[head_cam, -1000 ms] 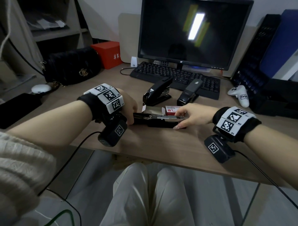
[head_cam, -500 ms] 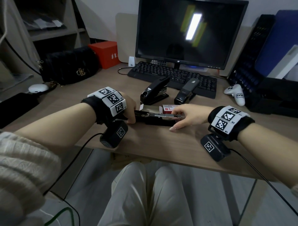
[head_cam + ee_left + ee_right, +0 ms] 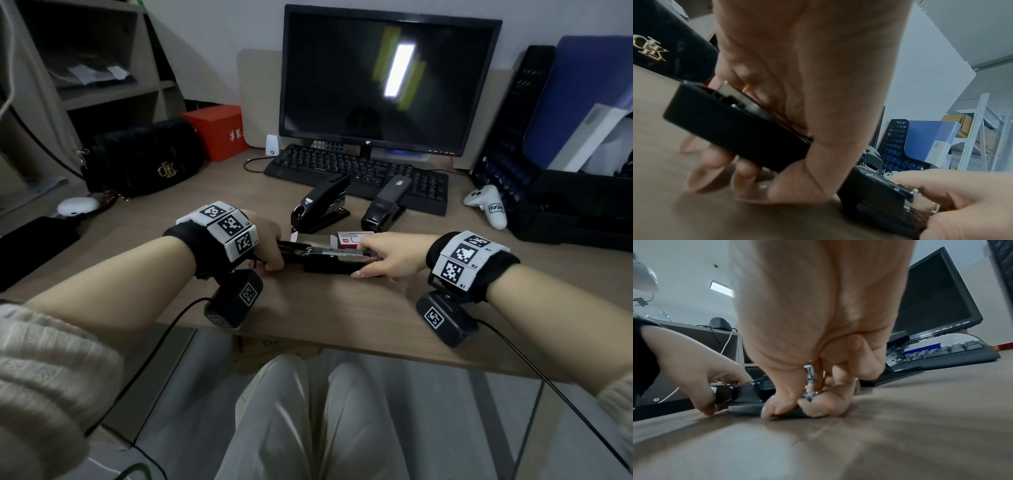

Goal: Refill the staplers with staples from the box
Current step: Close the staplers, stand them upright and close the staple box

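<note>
Left hand [image 3: 265, 240]: we see it grip the flipped-back lid end of the opened stapler [image 3: 329, 258].
Opened stapler: lies flat on the desk [image 3: 342, 308], metal channel up, between both hands.
Staple box [image 3: 352, 238]: just behind it, flap open.
Right hand [image 3: 387, 255]: fingers pinch the channel's front end.
Spare staplers [image 3: 320, 205]: we note two near the keyboard [image 3: 359, 171].

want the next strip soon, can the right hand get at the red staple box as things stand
Probably yes: the staple box lies just behind the right hand with nothing between, though that hand now holds the opened stapler.
</note>
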Action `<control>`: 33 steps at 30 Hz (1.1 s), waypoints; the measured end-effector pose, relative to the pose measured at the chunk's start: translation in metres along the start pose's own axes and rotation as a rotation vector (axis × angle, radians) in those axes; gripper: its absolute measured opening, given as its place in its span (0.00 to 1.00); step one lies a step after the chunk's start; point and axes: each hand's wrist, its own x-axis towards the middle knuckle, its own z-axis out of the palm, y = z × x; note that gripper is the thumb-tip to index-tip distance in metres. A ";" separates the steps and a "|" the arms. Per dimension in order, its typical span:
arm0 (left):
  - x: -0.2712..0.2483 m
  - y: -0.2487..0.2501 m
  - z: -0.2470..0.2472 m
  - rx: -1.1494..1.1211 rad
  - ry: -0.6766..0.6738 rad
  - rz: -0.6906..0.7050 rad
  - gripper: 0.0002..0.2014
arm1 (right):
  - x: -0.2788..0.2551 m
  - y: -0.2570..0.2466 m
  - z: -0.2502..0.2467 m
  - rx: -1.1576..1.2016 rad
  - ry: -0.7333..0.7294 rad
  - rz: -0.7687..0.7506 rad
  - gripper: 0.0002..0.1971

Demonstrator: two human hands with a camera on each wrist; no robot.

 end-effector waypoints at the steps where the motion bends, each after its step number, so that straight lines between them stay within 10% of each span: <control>1: -0.001 0.000 0.000 0.006 0.012 0.013 0.15 | 0.000 0.000 0.000 0.021 0.003 0.011 0.13; 6: -0.010 0.003 -0.002 0.111 0.122 0.106 0.02 | 0.002 0.011 0.001 0.006 0.043 0.047 0.17; 33: -0.030 0.018 -0.023 0.153 0.089 0.063 0.16 | 0.001 0.005 -0.007 0.063 0.019 0.052 0.20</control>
